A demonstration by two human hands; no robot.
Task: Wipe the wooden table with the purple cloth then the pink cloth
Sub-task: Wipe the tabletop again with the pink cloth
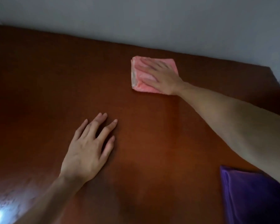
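Purple cloth [255, 196] lies folded at the near right corner of the wooden table [39, 86], partly under my outstretched right forearm and apart from both my hands. Nearer the middle, my left hand [86, 151] rests palm down on the bare wood, its fingers straight and slightly spread, holding nothing. A pale glare shows on the tabletop at the near left edge. Farther out, my right hand [160, 76] lies flat on the pink cloth [141, 75], fingers extended and a little apart, pressing it against the wood rather than gripping it. That cloth is folded into a rough square, with a paler layer showing along its left edge, and it sits close to the table's far edge. Beyond that edge rises a plain grey wall [152, 18].
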